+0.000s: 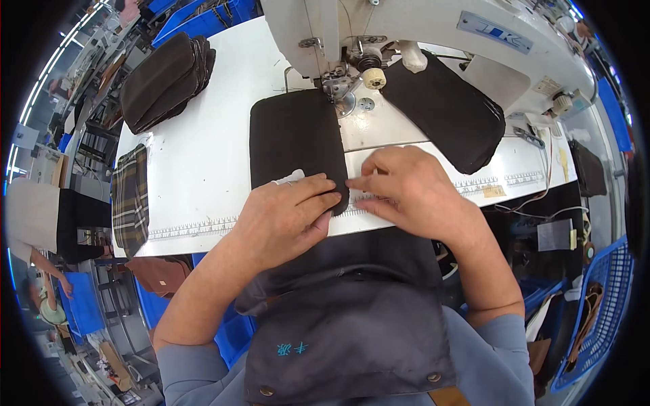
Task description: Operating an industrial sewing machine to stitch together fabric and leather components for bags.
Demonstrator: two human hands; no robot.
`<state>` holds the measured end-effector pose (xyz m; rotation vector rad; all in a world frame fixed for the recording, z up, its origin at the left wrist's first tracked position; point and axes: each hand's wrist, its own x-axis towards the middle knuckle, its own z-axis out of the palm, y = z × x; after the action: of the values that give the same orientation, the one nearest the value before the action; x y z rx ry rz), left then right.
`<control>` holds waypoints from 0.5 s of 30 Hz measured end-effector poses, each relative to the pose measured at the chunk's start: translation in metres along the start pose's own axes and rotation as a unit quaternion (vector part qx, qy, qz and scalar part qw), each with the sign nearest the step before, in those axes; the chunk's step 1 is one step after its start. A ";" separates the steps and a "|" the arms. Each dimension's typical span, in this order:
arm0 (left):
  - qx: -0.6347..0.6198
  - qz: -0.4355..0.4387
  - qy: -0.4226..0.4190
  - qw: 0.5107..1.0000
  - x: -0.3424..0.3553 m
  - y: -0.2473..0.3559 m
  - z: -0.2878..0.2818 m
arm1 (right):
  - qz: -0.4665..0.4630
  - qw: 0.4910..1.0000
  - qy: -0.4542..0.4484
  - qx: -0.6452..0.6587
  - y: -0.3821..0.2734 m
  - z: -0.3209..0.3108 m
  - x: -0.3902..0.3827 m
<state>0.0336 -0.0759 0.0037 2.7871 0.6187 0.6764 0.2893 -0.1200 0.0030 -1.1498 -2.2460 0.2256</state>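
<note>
A black rounded-corner fabric panel [292,132] lies on the white table, its far right edge beside the presser foot [338,88] of a sewing machine. My left hand [288,213] is closed on its near right corner, fingers on top and the thumb at the near edge. Something white is wrapped round one of its fingers. My right hand [413,193] is curved at the panel's right edge; a fingertip touches that edge, while finger and thumb stay apart. Whether the panel is one layer or more is hidden.
A stack of black panels [162,84] lies at the far left, with plaid fabric [131,199] nearer. More black panels [450,115] rest under the machine arm [501,40]. A ruler strip [193,228] runs along the near edge. A blue basket [596,318] stands lower right.
</note>
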 end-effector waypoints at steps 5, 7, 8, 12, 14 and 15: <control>-0.040 -0.043 0.027 0.998 0.001 0.001 0.003 | -0.008 0.999 0.043 0.020 -0.014 0.010 -0.023; -0.062 -0.069 0.039 0.995 0.001 0.003 0.004 | -0.015 0.997 0.075 0.025 -0.019 0.016 -0.022; -0.032 -0.034 0.036 0.998 0.000 0.002 0.004 | -0.018 0.998 0.060 0.007 -0.021 0.018 -0.022; 0.074 0.077 0.006 0.994 0.001 -0.002 0.004 | -0.032 0.998 0.048 -0.031 -0.017 0.023 -0.023; 0.052 0.058 0.013 0.997 -0.003 0.000 0.006 | -0.035 0.998 0.046 -0.029 -0.017 0.026 -0.024; 0.031 0.041 0.021 0.998 -0.004 0.002 0.008 | -0.038 0.998 0.046 -0.029 -0.017 0.026 -0.024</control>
<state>0.0344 -0.0800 -0.0044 2.8756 0.5450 0.7461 0.2731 -0.1464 -0.0217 -1.0801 -2.2233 0.0754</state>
